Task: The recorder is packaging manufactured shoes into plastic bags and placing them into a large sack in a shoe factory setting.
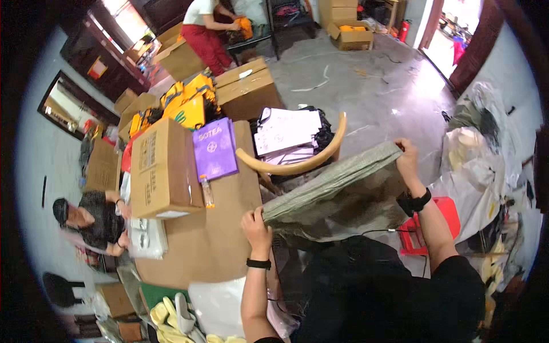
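Between my two hands stretches a grey-green woven sack [337,186], its top edge folded over and pulled fairly straight. My left hand [256,231] pinches one end of that edge beside the table. At the other end, higher and to the right, my right hand [407,163] grips the opposite corner. The sack's body hangs down in front of me, and its lower part is partly hidden by my dark shirt. Just beyond it stands a chair with a curved wooden back [286,170], and flat white packages [287,132] are piled on its seat.
A brown-topped table [200,251] at left carries a cardboard box [151,168], purple bags [215,148] and pale slippers [182,314]. One person [94,223] stands at its far left side, another [205,34] at the back. Right of me are a red stool [449,214] and plastic sheeting [474,194].
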{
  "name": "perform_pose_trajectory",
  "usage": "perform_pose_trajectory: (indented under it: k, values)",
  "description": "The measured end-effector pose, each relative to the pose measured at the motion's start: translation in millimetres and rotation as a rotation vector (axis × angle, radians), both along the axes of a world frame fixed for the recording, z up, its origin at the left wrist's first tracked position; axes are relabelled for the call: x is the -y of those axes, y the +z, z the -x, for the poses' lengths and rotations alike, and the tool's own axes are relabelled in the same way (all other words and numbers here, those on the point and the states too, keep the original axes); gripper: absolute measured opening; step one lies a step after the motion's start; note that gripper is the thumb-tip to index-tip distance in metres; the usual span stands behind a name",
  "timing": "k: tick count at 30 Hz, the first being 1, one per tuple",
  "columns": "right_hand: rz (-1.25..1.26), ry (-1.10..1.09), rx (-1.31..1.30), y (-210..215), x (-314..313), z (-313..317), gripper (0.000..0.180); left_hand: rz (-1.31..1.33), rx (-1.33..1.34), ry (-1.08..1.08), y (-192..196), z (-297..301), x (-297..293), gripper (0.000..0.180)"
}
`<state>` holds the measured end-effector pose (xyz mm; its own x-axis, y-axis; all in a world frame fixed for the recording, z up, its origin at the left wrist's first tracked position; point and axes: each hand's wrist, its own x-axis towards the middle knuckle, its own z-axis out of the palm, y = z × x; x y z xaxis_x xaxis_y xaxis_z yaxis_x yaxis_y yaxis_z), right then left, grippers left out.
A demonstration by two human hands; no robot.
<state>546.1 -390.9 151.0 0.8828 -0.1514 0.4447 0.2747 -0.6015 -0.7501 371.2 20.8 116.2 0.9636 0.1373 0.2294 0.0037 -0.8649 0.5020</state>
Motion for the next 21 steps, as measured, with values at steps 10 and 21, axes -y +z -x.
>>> perform_pose_trajectory:
  k: [10, 21]
  values:
    - [0.136, -0.262, -0.076, -4, 14, -85, 0.01, -0.07, -0.075, 0.347, -59, -53, -69, 0.019]
    - [0.038, -0.435, -0.388, -68, -20, -246, 0.014, 0.5, 0.183, 0.556, -41, -215, -115, 0.03]
